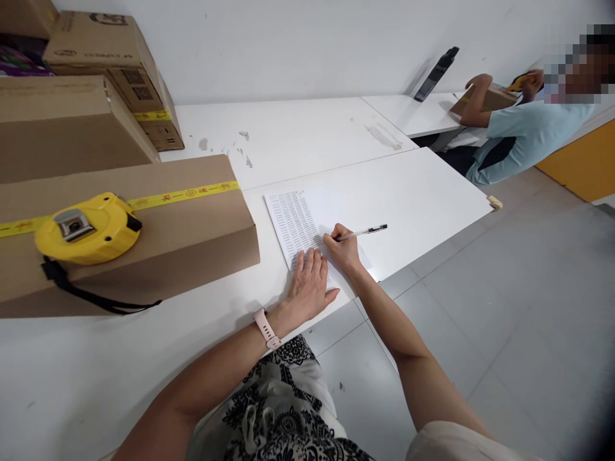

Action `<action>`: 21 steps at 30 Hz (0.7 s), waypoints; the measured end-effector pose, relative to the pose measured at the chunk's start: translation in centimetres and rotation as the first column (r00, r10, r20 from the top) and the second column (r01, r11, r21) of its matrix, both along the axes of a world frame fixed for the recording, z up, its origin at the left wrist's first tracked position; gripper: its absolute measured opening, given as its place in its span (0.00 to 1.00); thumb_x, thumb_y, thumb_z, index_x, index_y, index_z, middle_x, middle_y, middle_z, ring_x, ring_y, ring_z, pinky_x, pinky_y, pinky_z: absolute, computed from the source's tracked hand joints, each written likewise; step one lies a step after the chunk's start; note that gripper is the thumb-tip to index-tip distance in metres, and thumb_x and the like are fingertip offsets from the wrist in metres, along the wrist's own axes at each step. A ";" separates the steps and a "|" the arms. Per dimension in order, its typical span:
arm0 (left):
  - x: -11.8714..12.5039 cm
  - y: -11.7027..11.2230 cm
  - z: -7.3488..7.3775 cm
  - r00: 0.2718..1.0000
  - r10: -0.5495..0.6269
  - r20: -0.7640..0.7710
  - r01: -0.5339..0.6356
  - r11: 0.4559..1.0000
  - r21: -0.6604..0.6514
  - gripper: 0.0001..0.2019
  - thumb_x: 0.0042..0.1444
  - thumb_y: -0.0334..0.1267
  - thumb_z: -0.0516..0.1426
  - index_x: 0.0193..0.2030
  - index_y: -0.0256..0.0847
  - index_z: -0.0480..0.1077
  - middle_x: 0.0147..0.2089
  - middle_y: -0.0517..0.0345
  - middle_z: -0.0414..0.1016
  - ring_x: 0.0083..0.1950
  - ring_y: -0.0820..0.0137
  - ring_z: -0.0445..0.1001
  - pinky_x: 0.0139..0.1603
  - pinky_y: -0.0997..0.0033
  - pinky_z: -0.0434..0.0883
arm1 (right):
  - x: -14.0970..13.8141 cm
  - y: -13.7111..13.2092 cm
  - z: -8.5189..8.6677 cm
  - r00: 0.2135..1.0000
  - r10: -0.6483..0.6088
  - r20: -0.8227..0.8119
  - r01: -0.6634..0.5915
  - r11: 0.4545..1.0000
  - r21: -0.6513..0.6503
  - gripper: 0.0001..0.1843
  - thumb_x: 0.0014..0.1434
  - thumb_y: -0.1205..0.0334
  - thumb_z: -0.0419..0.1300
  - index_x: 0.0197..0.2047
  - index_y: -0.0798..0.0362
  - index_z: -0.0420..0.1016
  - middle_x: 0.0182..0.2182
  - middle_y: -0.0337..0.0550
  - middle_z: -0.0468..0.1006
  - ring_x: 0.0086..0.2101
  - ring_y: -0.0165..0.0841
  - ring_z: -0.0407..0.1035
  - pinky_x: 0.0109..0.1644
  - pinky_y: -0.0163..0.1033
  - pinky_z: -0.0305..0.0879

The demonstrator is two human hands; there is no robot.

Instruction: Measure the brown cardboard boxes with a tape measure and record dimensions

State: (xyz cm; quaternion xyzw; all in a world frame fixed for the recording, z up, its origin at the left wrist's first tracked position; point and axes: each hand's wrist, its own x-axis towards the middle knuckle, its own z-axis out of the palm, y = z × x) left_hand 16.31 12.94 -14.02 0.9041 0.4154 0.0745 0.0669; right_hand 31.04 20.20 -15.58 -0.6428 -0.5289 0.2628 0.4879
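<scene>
A printed sheet of paper (294, 221) lies on the white table (413, 192) beside a cardboard box. My left hand (307, 285) rests flat on the sheet's near end, fingers stretched out together, a pink watch on its wrist. Just right of it, my right hand (342, 246) is closed on a pen (365, 232) whose tip touches the paper. A yellow tape measure (89, 228) with a black strap sits on top of the cardboard box (192, 237) to the left of both hands.
More cardboard boxes (72, 121) are stacked at the back left against the wall. At the far right another person in a light blue shirt (523, 131) leans on a neighbouring table. A dark flat object (436, 73) leans on the wall. Grey tiled floor lies right of the table.
</scene>
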 end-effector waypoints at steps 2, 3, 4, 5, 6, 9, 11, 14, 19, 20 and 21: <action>0.0 0.0 0.0 1.000 0.000 -0.007 0.000 1.000 0.002 0.38 0.68 0.54 0.47 0.69 0.17 0.59 0.73 0.25 0.55 0.76 0.42 0.50 0.76 0.42 0.45 | 0.0 0.0 0.1 1.000 0.000 0.001 0.000 1.000 0.002 0.15 0.49 0.66 0.57 0.21 0.49 0.51 0.19 0.30 0.52 0.25 0.27 0.47 0.29 0.38 0.45; 0.0 0.0 0.0 1.000 0.000 -0.014 0.000 1.000 0.002 0.38 0.68 0.55 0.48 0.69 0.17 0.59 0.73 0.25 0.55 0.76 0.42 0.51 0.76 0.42 0.45 | 0.0 0.0 0.1 1.000 0.000 0.005 0.000 1.000 0.002 0.15 0.48 0.66 0.57 0.21 0.49 0.51 0.19 0.30 0.52 0.25 0.27 0.47 0.29 0.38 0.45; 0.1 0.0 0.0 1.000 0.002 -0.021 -0.002 1.000 0.003 0.38 0.68 0.55 0.48 0.69 0.18 0.59 0.73 0.26 0.55 0.76 0.42 0.51 0.76 0.42 0.45 | 0.0 0.0 0.1 1.000 0.000 0.010 0.000 1.000 0.001 0.15 0.48 0.66 0.57 0.21 0.49 0.51 0.19 0.30 0.52 0.25 0.27 0.47 0.29 0.37 0.45; 0.1 0.1 0.0 1.000 0.004 -0.027 -0.003 1.000 0.006 0.38 0.68 0.55 0.48 0.70 0.18 0.59 0.73 0.26 0.56 0.76 0.42 0.51 0.76 0.42 0.45 | 0.0 0.0 0.1 1.000 -0.001 0.018 0.001 1.000 0.000 0.15 0.48 0.66 0.57 0.21 0.49 0.51 0.19 0.30 0.52 0.25 0.27 0.47 0.28 0.37 0.45; 0.1 0.1 0.0 1.000 0.005 -0.030 -0.005 1.000 0.009 0.38 0.68 0.55 0.48 0.70 0.18 0.59 0.73 0.26 0.56 0.76 0.43 0.51 0.76 0.43 0.45 | 0.0 0.0 0.1 1.000 0.000 0.025 0.000 1.000 -0.003 0.15 0.48 0.66 0.57 0.21 0.49 0.51 0.19 0.30 0.53 0.24 0.27 0.47 0.28 0.37 0.45; 0.1 0.1 0.0 0.999 0.010 -0.033 -0.010 1.000 0.017 0.38 0.67 0.56 0.48 0.70 0.19 0.59 0.73 0.27 0.56 0.76 0.44 0.51 0.76 0.44 0.45 | 0.0 0.1 0.0 1.000 0.001 0.019 -0.001 1.000 -0.008 0.15 0.47 0.65 0.57 0.21 0.49 0.51 0.19 0.30 0.53 0.24 0.27 0.47 0.28 0.36 0.45; 0.1 0.0 0.0 0.999 0.012 -0.037 -0.011 1.000 0.021 0.38 0.67 0.56 0.48 0.70 0.19 0.59 0.73 0.28 0.56 0.76 0.44 0.51 0.76 0.44 0.45 | 0.0 0.1 0.0 1.000 0.001 0.004 -0.001 1.000 -0.006 0.15 0.48 0.65 0.57 0.21 0.49 0.51 0.19 0.30 0.53 0.24 0.27 0.47 0.28 0.36 0.45; 0.1 0.0 0.0 0.999 0.013 -0.045 -0.011 0.999 0.030 0.38 0.67 0.56 0.48 0.70 0.19 0.59 0.73 0.28 0.56 0.76 0.44 0.52 0.76 0.44 0.45 | 0.1 0.1 -0.1 1.000 0.005 0.011 -0.005 1.000 -0.003 0.14 0.48 0.65 0.57 0.21 0.49 0.51 0.19 0.30 0.53 0.24 0.27 0.47 0.28 0.36 0.45; 0.1 0.0 -0.2 0.999 0.016 -0.045 -0.014 0.999 0.051 0.38 0.67 0.57 0.48 0.70 0.21 0.60 0.73 0.30 0.57 0.76 0.45 0.52 0.75 0.45 0.45 | 0.2 0.1 -0.3 1.000 -0.006 0.016 0.006 1.000 0.004 0.15 0.48 0.65 0.57 0.21 0.49 0.51 0.19 0.30 0.53 0.24 0.27 0.47 0.28 0.36 0.45; 0.1 0.0 -0.2 0.999 0.016 -0.040 -0.014 0.999 0.050 0.38 0.67 0.56 0.48 0.70 0.21 0.60 0.73 0.29 0.57 0.76 0.45 0.52 0.75 0.45 0.44 | 0.2 0.1 -0.2 1.000 -0.006 0.014 0.006 1.000 0.007 0.15 0.48 0.65 0.57 0.21 0.49 0.51 0.19 0.30 0.53 0.24 0.27 0.47 0.28 0.36 0.45; 0.1 0.0 -0.2 0.999 0.015 -0.035 -0.013 0.999 0.046 0.38 0.67 0.56 0.48 0.70 0.21 0.60 0.73 0.29 0.57 0.76 0.45 0.52 0.76 0.45 0.44 | 0.2 0.1 -0.2 1.000 -0.005 0.013 0.005 1.000 0.007 0.15 0.48 0.65 0.57 0.21 0.49 0.51 0.19 0.30 0.52 0.24 0.27 0.47 0.28 0.36 0.45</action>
